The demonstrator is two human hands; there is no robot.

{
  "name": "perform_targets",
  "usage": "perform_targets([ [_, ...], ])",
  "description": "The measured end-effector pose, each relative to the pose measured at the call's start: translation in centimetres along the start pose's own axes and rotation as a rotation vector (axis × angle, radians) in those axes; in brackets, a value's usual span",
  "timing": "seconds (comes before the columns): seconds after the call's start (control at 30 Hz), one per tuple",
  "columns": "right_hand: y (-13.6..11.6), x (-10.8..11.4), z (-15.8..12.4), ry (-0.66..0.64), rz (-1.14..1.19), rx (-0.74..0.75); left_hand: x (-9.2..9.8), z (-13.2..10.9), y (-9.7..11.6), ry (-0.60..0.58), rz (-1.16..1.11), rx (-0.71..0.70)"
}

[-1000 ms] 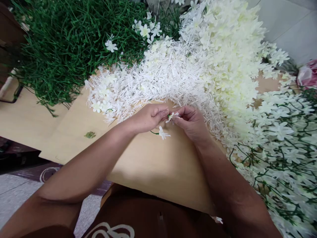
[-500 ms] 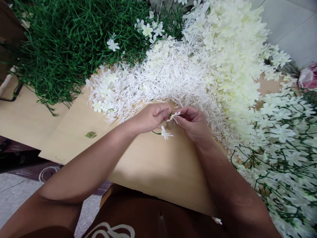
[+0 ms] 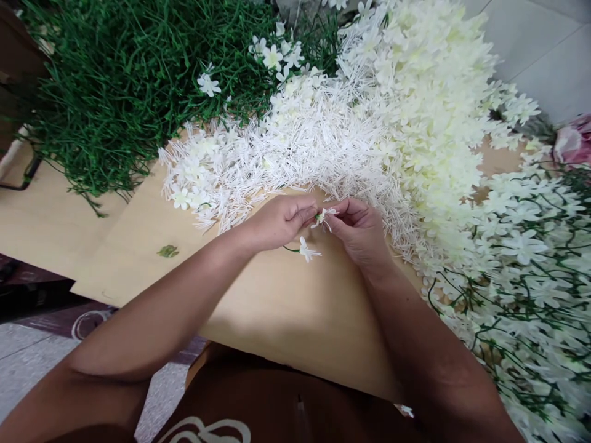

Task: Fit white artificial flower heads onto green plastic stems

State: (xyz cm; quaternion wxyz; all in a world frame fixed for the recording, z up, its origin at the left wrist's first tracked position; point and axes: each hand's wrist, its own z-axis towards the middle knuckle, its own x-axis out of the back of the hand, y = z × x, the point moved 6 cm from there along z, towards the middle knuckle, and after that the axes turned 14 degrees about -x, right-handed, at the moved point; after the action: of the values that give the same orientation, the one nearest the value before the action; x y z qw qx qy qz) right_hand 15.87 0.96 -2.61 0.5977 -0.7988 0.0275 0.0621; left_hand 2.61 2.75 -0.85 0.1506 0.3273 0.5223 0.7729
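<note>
My left hand (image 3: 287,219) is closed, pinching the green stem of an artificial flower. A white flower head (image 3: 324,216) on that stem sits between my two hands. My right hand (image 3: 362,231) is closed too, its thumb and forefinger pinching the white petals or stamens from the other side. A second white flower (image 3: 307,250) hangs below my left hand on a green stem that runs back under the fingers. Just beyond the hands lies a heap of thin white stamens (image 3: 318,144).
Green plastic stems (image 3: 152,80) are piled at the back left. Loose cream petals (image 3: 429,104) form a heap at the back right, and assembled white flowers on stems (image 3: 530,295) lie along the right. A small green scrap (image 3: 167,251) rests on the tan board (image 3: 277,307).
The hands stay almost where they were, with the right fingers shifted slightly at the flower head. The whole view has drifted a little.
</note>
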Motion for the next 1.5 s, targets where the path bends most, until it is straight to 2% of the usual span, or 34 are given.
perform_targets([
  [0.27,-0.01,-0.15,-0.03,0.023,0.010,0.043,0.01,-0.02,-0.08,0.076,0.146,0.003],
  [0.43,-0.08,-0.10,-0.21,0.105,-0.019,0.111,-0.11,0.02,-0.21,0.142,0.226,0.048],
  [0.73,0.07,-0.25,-0.31,0.131,-0.055,0.055,-0.55,-0.17,-0.38,0.153,0.271,0.133],
  [1.07,0.32,-0.18,0.28,-0.072,0.044,-0.069,-0.14,-0.11,-0.39,0.175,0.044,0.087],
  [1.27,0.04,-0.17,0.45,-0.065,0.041,-0.076,-0.14,-0.27,-0.08,0.123,-0.030,0.063],
  [1.5,-0.05,-0.36,0.44,-0.090,0.049,-0.096,-0.17,-0.35,0.02,0.087,0.017,0.055],
])
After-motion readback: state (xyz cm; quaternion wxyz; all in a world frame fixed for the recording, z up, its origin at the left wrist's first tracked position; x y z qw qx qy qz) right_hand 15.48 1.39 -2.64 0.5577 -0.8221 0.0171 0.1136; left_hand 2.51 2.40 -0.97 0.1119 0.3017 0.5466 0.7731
